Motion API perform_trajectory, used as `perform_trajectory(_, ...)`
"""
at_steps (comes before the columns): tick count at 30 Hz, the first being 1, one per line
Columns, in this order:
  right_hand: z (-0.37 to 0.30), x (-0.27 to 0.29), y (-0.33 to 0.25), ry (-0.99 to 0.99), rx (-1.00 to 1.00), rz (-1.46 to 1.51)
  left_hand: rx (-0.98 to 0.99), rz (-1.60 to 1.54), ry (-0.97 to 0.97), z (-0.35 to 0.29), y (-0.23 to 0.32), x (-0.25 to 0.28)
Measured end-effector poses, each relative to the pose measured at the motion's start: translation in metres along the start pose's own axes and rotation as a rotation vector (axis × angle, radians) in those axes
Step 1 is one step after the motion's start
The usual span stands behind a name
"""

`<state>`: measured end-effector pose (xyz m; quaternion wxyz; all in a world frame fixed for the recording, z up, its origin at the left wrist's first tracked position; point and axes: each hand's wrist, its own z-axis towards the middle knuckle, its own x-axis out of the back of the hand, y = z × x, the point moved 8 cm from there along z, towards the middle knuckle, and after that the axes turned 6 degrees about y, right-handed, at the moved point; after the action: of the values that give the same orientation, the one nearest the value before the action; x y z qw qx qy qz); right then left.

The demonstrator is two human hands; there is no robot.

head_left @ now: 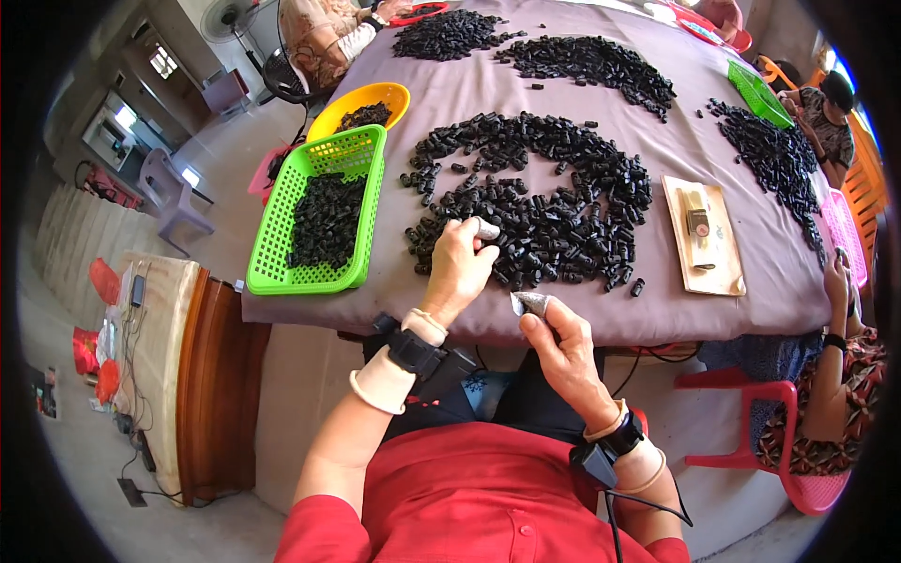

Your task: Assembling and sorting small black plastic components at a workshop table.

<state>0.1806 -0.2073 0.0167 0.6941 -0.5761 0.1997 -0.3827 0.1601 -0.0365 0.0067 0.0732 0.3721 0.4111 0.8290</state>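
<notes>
My left hand [460, 266] is at the near edge of a heap of small black ribbed cylindrical pieces [563, 230]. Its fingers are curled in a pinch, and a grey covering [486, 229] wraps one fingertip. What they pinch, if anything, is hidden. Just beyond the table's front edge, my right hand [566, 355] is closed with thumb and fingers together. A grey, pointed shape with a pale tip [529, 303] shows at its fingertips; I cannot tell whether it is a finger wrap or a held piece.
Left of the heap stand a green basket [377, 202] of black pieces and a yellow bowl [402, 105]. On the right lies a cardboard piece [725, 267] with a small metal block [698, 223]. More black heaps [774, 159] lie farther off; other people sit around the table.
</notes>
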Motion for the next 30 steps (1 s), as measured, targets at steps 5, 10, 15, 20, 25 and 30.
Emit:
perform_trajectory(5,0.0,0.001,0.001,-0.015,-0.007,-0.004,-0.056,0.133,-0.007,0.003,0.003,-0.014)
perform_trajectory(10,0.0,0.002,0.003,-0.017,0.009,-0.027,-0.086,0.161,-0.011,0.004,0.007,-0.017)
perform_trajectory(15,0.001,0.004,0.004,0.031,-0.021,0.011,-0.117,0.059,-0.013,0.0,0.008,-0.006)
perform_trajectory(20,0.006,0.019,0.017,0.161,-0.036,0.116,0.135,-0.318,-0.318,-0.037,0.029,-0.005)
perform_trajectory(25,0.002,0.014,0.031,0.167,-0.148,0.345,0.105,-0.369,-0.384,-0.058,0.049,0.001)
perform_trajectory(30,0.002,0.011,0.026,0.123,-0.139,0.435,0.398,-0.624,-0.391,-0.071,0.046,0.005)
